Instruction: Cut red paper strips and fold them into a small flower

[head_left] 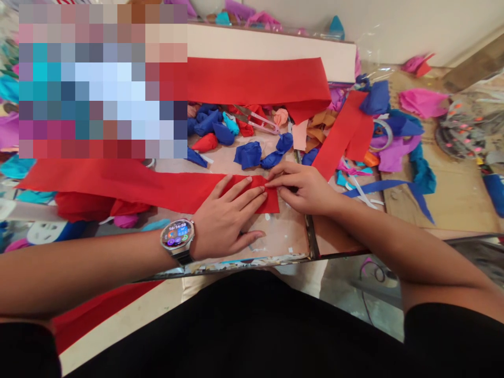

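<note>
- So our main piece is a long, flat red strip of thin, cloth-like material [181,186], lying crosswise on the pinkish tabletop [285,233] right in front of us.
- Our left hand [232,220] is opened out palm-down, fingers spread, with the fingertips resting on the strip near its right end. There's a round silver smartwatch [177,234] on that wrist, just on the near side of the strip.
- Our right hand [303,186] has its fingers bent, with thumb and forefinger tips at the strip's right end. Can't tell if they're actually pinching it.
- Just beyond the strip we've got crumpled dark blue pieces [248,154], and behind those some snips with a pink handle [265,125].
- Further past the strip there's a wide red band of similar material [255,81].
- Off to the right of the strip: a slanting red piece [342,135], a pale ring-shaped roll [389,137] and a narrow blue ribbon [388,185].
</note>
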`<action>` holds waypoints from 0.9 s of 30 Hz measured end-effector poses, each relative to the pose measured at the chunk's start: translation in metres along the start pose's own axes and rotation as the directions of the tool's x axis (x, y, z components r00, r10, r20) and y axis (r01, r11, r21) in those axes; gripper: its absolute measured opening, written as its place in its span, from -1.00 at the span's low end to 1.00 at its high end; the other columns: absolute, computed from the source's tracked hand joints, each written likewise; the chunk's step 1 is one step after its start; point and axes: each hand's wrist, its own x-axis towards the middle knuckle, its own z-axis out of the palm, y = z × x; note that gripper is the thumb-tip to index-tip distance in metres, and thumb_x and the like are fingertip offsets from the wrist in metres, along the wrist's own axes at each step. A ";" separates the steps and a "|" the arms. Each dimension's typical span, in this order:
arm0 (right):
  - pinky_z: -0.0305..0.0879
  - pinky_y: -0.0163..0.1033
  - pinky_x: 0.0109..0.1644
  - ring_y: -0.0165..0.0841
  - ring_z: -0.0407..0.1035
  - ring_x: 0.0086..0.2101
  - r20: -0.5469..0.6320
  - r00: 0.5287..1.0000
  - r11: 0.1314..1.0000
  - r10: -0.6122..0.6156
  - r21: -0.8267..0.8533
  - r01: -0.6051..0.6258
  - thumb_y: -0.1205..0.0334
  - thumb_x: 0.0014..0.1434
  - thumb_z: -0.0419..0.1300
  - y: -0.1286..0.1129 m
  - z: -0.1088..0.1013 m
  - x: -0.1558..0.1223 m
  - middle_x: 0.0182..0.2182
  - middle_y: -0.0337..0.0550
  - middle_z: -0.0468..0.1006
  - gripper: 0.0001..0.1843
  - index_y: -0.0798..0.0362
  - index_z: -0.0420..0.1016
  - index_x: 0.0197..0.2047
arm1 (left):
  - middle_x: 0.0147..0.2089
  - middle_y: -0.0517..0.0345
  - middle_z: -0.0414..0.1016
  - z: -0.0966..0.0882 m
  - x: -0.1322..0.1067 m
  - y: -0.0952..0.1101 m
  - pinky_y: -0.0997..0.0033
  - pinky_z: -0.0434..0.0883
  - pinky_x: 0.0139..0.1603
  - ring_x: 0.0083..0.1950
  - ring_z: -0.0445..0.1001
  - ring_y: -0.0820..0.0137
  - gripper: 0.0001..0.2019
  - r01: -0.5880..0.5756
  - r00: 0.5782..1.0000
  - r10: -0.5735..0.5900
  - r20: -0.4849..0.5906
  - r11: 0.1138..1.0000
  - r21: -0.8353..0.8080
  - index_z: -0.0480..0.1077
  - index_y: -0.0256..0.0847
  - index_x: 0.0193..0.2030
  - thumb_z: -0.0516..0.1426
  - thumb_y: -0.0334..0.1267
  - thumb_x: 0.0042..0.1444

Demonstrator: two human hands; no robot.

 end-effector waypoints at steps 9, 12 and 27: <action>0.53 -0.13 0.02 -0.25 0.61 -0.11 0.011 0.999 0.999 -0.033 0.019 0.033 0.50 0.17 0.13 -0.002 -0.005 0.000 -0.12 -0.11 0.71 -0.74 0.00 0.58 -0.27 | 0.52 -0.14 0.30 -0.001 0.000 0.001 -0.33 -0.13 0.63 0.61 0.08 -0.14 -0.27 0.004 1.000 -0.004 0.007 1.000 -0.002 0.17 -0.24 0.56 0.06 0.14 0.40; 0.52 -0.10 0.01 -0.23 0.60 -0.14 0.040 0.999 0.999 -0.030 -0.010 0.031 0.49 0.18 0.12 -0.002 -0.006 0.000 -0.20 -0.10 0.71 -0.73 0.01 0.60 -0.21 | 0.51 -0.14 0.30 -0.001 0.000 0.001 -0.33 -0.14 0.63 0.61 0.08 -0.15 -0.26 0.005 1.000 -0.005 0.005 1.000 -0.007 0.16 -0.23 0.57 0.07 0.14 0.40; 0.49 -0.12 -0.05 -0.26 0.55 -0.20 -0.031 0.999 0.999 0.009 0.035 -0.008 0.50 0.16 0.10 -0.001 -0.007 0.002 -0.28 -0.14 0.67 -0.72 -0.01 0.60 -0.30 | 0.49 -0.15 0.34 -0.001 -0.001 0.001 -0.35 -0.10 0.62 0.60 0.10 -0.16 -0.29 0.006 1.000 -0.006 -0.004 1.000 -0.012 0.22 -0.20 0.54 0.11 0.11 0.37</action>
